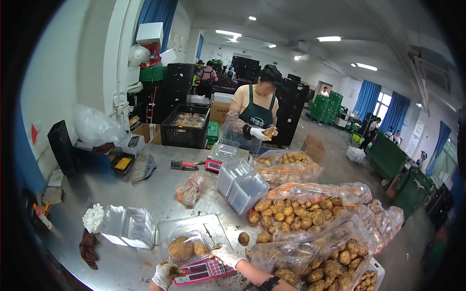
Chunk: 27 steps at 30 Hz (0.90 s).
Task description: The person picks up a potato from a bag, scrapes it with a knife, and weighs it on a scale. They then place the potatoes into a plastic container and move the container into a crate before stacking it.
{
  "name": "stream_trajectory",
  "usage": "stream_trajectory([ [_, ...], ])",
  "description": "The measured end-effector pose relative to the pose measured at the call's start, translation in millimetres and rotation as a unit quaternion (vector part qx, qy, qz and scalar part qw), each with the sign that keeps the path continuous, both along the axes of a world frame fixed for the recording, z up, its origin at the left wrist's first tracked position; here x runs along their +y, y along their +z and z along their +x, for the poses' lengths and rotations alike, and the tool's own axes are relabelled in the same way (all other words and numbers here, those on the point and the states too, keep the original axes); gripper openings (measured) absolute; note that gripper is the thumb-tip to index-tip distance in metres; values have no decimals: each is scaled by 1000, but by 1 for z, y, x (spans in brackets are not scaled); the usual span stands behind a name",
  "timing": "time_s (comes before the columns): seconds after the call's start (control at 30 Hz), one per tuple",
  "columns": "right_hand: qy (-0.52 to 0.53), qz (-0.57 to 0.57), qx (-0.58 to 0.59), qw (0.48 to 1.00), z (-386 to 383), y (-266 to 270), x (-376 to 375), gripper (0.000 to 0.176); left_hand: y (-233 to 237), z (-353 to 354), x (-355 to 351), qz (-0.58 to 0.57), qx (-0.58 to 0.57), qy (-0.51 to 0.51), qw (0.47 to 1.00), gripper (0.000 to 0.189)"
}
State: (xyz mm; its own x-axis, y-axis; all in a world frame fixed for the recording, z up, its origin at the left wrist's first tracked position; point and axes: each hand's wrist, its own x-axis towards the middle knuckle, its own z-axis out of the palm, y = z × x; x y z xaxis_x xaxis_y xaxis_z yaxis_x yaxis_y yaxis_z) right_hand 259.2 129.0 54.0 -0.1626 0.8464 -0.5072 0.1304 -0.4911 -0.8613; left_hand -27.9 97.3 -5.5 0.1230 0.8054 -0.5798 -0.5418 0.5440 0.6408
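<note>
Weighing appears underway, left hand (162, 275) at 7 o'clock, right hand (227, 255) at 3 from boxed potatoes (181, 249) on scale (206, 271); cannot tell either grip's closure; next move likely needs hands clear.

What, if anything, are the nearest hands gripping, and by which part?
Cannot be told: the left white-gloved hand and right white-gloved hand show brown at the fingertips, too small to tell whether anything is held or where.
</note>
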Motion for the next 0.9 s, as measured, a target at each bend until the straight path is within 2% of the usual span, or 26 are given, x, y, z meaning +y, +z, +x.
stream_trajectory([
  [0.17, -45, -2, 83, 996, -15, 15, -26, 11, 10, -10, -13, 15, -43, 36, 998, 12],
  [0.2, -47, 13, 83, 995, -23, 10, -30, 12, 1, -11, -13, -4, 18, 32, 999, 11],
  [0.3, -38, 68, 105, 991, -33, 56, -60, 20, 33, 1, -31, -39, -147, 5, 988, 14],
  [0.33, -17, 46, 67, 997, -38, 82, -71, 21, 37, 9, -73, -12, -233, 34, 972, 18],
  [0.37, 7, 39, 17, 999, -38, 92, -76, 22, 43, 23, -77, 39, -310, 47, 949, 21],
  [0.4, 10, 72, 70, 995, -37, 79, -80, 22, 33, 30, -83, 87, -305, 83, 945, 27],
  [0.43, 33, 135, -1, 990, -42, 95, -90, 24, 35, 35, -86, 49, -324, 105, 939, 35],
  [0.47, 70, 250, -135, 956, -46, 111, -104, 26, 37, 41, -90, 12, -342, 128, 931, 44],
  [0.5, 119, 223, -107, 962, -46, 116, -110, 33, 56, 40, -98, 24, -348, 117, 930, 52],
  [0.53, 128, 260, -83, 954, -48, 120, -120, 29, 52, 36, -97, 60, -348, 85, 932, 51],
  [0.57, 177, 298, -141, 927, -41, 121, -125, 26, 70, 37, -105, 71, -323, 137, 934, 57],
  [0.6, 164, 295, -83, 938, -48, 128, -135, 26, 67, 24, -116, 82, -322, 110, 937, 53],
  [0.63, 142, 198, -68, 967, -46, 126, -141, 29, 71, 12, -127, 109, -299, 98, 943, 53],
  [0.67, 163, 189, -64, 966, -49, 130, -145, 29, 60, -1, -137, 132, -309, 46, 941, 52],
  [0.7, 195, 141, -66, 968, -49, 132, -147, 27, 65, -8, -151, 174, -285, 52, 941, 53],
  [0.77, 224, 120, -25, 967, -58, 131, -149, 19, 66, -15, -177, 181, -246, 74, 949, 60],
  [0.9, 251, 35, 5, 967, -84, 110, -148, 16, 35, -39, -244, 111, -302, 246, 914, 63],
])
